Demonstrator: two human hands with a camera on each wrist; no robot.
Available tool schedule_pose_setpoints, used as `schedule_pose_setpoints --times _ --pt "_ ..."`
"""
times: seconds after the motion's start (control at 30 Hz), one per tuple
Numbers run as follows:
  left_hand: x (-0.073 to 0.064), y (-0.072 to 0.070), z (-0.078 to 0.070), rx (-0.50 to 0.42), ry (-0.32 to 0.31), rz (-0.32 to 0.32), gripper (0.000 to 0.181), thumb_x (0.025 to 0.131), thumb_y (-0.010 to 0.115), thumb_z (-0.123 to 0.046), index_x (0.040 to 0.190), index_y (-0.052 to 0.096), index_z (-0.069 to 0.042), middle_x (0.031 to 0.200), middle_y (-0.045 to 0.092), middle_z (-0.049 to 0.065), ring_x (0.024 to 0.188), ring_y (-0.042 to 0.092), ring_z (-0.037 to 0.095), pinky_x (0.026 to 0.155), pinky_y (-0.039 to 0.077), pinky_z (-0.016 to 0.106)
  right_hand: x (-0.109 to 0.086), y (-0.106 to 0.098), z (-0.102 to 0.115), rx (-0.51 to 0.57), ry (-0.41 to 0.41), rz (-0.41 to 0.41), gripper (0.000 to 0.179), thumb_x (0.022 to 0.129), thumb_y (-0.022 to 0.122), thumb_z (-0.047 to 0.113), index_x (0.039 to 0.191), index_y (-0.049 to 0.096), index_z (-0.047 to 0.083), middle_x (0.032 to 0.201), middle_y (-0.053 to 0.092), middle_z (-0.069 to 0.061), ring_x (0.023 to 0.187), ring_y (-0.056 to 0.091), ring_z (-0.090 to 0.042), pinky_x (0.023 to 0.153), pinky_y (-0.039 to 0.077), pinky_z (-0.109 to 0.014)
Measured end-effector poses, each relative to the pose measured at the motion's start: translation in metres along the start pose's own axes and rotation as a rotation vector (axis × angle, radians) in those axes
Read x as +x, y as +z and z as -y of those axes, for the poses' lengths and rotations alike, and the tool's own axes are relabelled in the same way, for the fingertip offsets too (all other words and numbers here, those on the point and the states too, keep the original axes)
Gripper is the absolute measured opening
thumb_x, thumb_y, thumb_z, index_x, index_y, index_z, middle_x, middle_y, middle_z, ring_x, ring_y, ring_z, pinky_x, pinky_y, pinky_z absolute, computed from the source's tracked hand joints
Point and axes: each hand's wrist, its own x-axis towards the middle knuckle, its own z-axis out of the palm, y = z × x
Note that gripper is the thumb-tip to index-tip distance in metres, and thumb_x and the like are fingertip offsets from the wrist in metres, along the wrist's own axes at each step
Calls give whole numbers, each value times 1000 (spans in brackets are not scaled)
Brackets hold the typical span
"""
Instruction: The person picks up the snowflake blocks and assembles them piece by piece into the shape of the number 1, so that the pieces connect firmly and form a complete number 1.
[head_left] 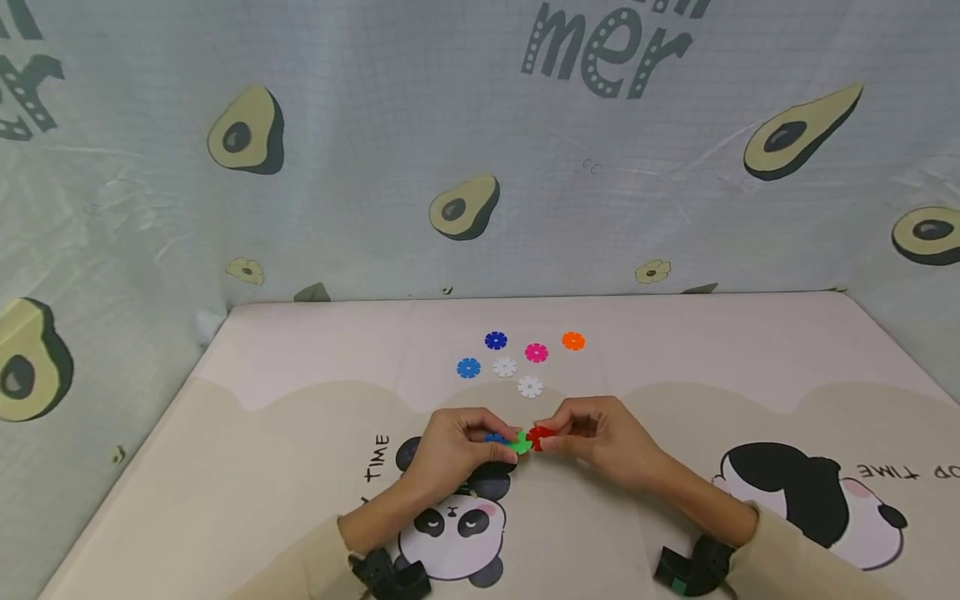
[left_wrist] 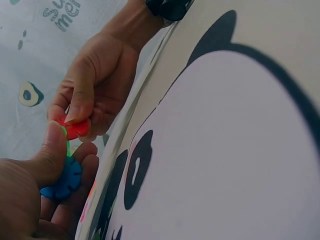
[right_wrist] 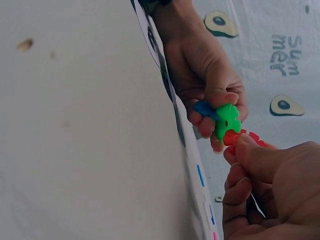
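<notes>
My left hand (head_left: 456, 448) pinches a green notched disc (right_wrist: 228, 122) joined to a blue notched disc (left_wrist: 65, 181) between thumb and fingers. Opposite it, my right hand (head_left: 604, 437) pinches a red notched disc (head_left: 539, 437) by its outer side. In the right wrist view the red disc's edge meets the rim of the green one, set at an angle to it. The left thumb and fingers cover part of the green and blue discs. Both hands are close over the table, near the printed panda.
Beyond the hands, loose flower-shaped discs lie flat on the table (head_left: 285, 483): dark blue (head_left: 496, 340), light blue (head_left: 468, 368), pink (head_left: 536, 352), orange (head_left: 573, 341) and two white, one nearer (head_left: 529, 387). An avocado-print curtain (head_left: 360, 150) hangs behind the table's back edge.
</notes>
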Motion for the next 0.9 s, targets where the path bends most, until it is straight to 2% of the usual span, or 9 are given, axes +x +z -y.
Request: schedule_pose_setpoints --times 0.4,0.9 --pt "1 0 1 41 -41 5 12 74 80 -4 85 75 -7 90 73 2 77 70 17 68 54 23 1 2 -2 0 13 10 7 82 76 10 89 74 11 79 68 -2 70 61 -20 60 51 -25" --pt "1 0 -2 62 -18 -22 13 74 81 -5 85 75 -8 88 73 0 76 70 16 67 54 25 0 8 -2 -28 23 -50 8 81 77 10 85 74 16 78 69 1 74 62 -20 63 52 -28"
